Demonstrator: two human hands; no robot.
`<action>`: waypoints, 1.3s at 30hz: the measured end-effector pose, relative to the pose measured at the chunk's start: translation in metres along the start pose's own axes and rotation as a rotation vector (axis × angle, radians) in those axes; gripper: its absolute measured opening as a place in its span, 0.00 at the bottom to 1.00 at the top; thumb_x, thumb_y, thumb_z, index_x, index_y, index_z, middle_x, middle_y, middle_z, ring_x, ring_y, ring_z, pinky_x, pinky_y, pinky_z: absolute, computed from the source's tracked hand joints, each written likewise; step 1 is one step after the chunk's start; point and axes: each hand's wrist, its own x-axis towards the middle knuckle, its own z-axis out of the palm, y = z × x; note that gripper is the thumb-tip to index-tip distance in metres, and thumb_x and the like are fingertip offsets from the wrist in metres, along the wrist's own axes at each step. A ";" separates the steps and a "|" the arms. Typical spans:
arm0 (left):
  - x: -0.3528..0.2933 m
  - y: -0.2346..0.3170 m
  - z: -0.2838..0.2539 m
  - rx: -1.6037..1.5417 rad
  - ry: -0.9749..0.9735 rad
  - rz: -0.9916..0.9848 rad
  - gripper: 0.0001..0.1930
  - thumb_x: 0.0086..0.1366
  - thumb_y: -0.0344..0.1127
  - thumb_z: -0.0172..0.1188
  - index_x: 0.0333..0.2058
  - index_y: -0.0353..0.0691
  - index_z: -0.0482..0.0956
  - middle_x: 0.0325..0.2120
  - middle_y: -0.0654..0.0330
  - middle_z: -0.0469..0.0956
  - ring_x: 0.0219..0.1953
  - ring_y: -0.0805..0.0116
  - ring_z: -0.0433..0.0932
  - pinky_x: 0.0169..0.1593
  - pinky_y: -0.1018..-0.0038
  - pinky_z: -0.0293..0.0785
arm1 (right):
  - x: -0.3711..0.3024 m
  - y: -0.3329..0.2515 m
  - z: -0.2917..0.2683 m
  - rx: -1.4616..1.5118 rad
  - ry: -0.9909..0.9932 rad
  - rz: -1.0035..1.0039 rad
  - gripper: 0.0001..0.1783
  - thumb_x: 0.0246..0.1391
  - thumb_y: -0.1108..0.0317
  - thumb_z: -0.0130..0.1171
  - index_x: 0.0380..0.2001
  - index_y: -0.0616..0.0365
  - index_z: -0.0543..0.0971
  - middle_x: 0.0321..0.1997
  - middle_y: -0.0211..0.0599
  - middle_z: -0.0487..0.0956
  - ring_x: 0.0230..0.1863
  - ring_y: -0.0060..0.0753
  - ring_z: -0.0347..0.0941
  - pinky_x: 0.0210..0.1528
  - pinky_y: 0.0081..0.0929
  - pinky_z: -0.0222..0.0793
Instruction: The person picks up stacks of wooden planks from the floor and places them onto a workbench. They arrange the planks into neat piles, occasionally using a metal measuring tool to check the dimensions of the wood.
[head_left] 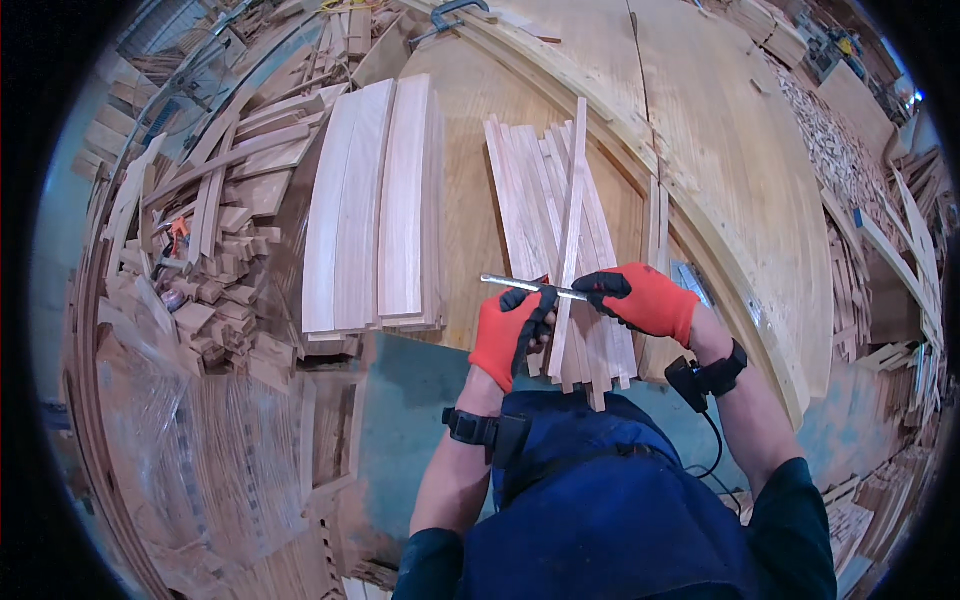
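A thin metal ruler (515,283) lies crosswise over a narrow wooden strip (573,200). My left hand (512,330), in a red and black glove, pinches the ruler left of the strip, and its lower fingers are beside the strip's near part. My right hand (645,298), gloved the same way, is closed on the ruler's other end, right of the strip. A small dark red edge shows by the left fingertips; its kind I cannot make out. Beneath the strip, which slants across them, lies a loose bundle of similar pale strips (525,215).
Left of the bundle stands a stack of wide pale boards (345,210) on the wooden worktable (465,180). A long curved wooden rail (740,290) borders the right side. Offcuts (235,310) are heaped at the far left. A blue clamp (445,15) grips the far edge.
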 end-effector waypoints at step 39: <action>-0.004 0.001 0.000 0.124 0.001 0.091 0.13 0.67 0.44 0.64 0.31 0.39 0.80 0.19 0.65 0.78 0.16 0.76 0.73 0.19 0.81 0.67 | 0.003 0.003 -0.006 0.119 -0.092 0.023 0.20 0.56 0.67 0.53 0.52 0.49 0.81 0.28 0.40 0.80 0.29 0.33 0.74 0.38 0.33 0.71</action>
